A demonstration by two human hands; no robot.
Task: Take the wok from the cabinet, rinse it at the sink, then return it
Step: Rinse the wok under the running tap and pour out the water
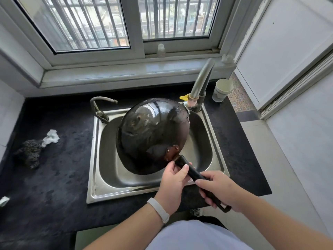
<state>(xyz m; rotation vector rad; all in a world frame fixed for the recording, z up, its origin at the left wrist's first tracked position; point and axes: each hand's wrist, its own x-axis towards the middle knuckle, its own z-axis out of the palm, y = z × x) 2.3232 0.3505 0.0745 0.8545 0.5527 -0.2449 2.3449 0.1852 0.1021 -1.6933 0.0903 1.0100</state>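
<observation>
A black speckled stone countertop (54,177) fills the left and middle of the frame. Set into it is one rectangular stainless-steel sink (93,159).

Over the sink basin, at frame centre, is one dark round metal wok (151,130). It is turned bottom-up and tilted, its wet domed underside facing the camera. Its lower rim dips into the basin; whether it touches the steel cannot be told. The wok's long black handle (193,173) slants toward the lower right.

Two hands hold that handle. The left hand (173,184), with a white wristband (158,209) behind it, grips the part just beside the wok, thumb laid over the top and fingers curled beneath. The right hand (221,188) wraps the handle nearer its end, fingers closed together round it.

Two taps stand at the sink's far edge: a low curved metal faucet (100,105) at its upper-left corner and a tall grey tube spout (201,78) at its upper right. The spout has one yellow valve lever (184,97) at its base.

One white paper cup (222,90) stands right of the spout. At the left of the frame lie one dark rough scouring lump (29,154) and one crumpled white tissue (52,137), touching.
</observation>
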